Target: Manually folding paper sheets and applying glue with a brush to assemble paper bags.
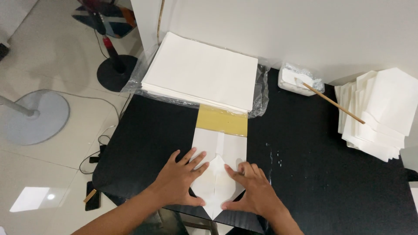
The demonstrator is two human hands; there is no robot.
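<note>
A folded white paper bag (217, 150) lies on the black table (331, 174), its near end folded into a pointed flap (216, 185). A tan cardboard piece (222, 120) sticks out of its far end. My left hand (180, 178) lies flat on the left side of the flap, fingers spread. My right hand (252, 189) presses flat on the right side, fingers apart. Neither hand grips anything.
A thick stack of white sheets (202, 72) on clear plastic sits at the table's far edge. A small white tub (298, 78) holds a wooden stick (333, 103). Finished folded white bags (379, 111) are piled at the right. Fan bases (37, 117) and cables stand on the floor at left.
</note>
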